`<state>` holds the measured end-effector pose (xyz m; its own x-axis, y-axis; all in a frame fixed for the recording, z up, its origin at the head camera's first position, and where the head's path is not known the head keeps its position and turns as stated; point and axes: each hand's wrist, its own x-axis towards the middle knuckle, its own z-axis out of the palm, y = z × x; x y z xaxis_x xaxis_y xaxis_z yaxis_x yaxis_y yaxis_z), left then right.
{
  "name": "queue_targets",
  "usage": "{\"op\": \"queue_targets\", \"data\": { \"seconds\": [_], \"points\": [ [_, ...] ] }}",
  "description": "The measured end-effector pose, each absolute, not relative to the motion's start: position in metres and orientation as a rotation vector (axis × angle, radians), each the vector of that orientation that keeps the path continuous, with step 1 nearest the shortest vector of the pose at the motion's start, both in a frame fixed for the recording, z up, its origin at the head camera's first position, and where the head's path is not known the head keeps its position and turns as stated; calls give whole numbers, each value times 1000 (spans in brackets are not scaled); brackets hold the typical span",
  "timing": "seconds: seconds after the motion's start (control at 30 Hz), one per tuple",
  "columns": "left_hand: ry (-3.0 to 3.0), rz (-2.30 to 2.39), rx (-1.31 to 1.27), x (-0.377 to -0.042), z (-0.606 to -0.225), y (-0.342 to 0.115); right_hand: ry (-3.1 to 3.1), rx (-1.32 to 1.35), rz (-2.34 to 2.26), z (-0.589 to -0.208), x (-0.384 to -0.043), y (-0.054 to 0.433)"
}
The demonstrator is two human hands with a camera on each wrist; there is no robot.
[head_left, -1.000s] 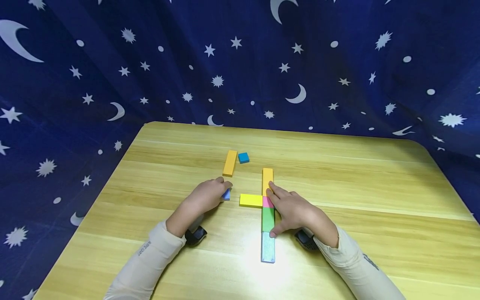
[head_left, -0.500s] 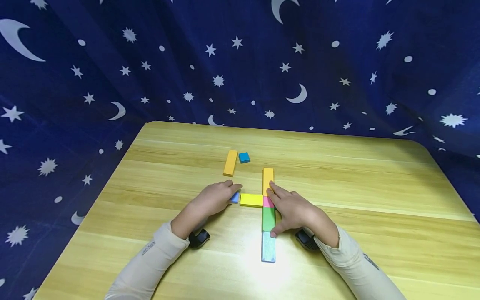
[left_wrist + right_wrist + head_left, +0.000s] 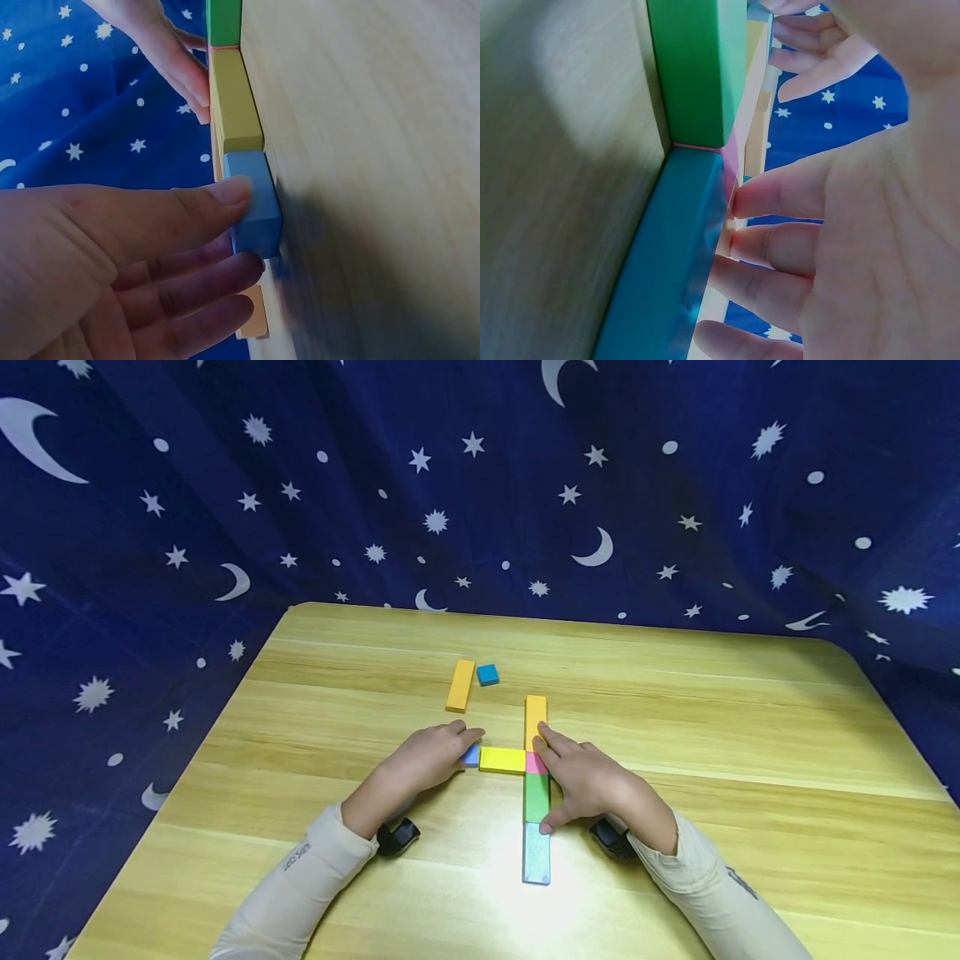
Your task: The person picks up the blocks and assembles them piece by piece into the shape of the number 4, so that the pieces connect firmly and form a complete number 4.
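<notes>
My left hand pinches a blue block between thumb and fingers, its end right at the outer end of the yellow block. The yellow block runs left from a small pink block. An orange block lies beyond the pink one, with a green block and a pale blue block on its near side. My right hand rests over the right side of this row, fingers spread and fairly straight. Beneath it, a teal block shows in the right wrist view, hidden in the head view.
A loose orange block and a small blue square block lie farther back on the wooden table. Behind the table hangs a dark blue curtain with stars and moons. Light glares near the pale blue block.
My left hand has slid right with the blue block, bringing it up against the yellow block's end; over the last half second it has barely moved. My right hand stays in place.
</notes>
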<state>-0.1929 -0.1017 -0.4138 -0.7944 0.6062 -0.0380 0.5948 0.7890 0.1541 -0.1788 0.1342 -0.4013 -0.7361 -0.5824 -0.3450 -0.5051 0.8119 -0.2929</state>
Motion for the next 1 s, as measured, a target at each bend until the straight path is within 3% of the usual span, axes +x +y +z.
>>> {"op": "queue_targets", "data": {
  "seconds": [1.0],
  "points": [
    [2970, 238, 835, -211, -415, -122, 2562, -792, -275, -403, -178, 134]
  ]
}}
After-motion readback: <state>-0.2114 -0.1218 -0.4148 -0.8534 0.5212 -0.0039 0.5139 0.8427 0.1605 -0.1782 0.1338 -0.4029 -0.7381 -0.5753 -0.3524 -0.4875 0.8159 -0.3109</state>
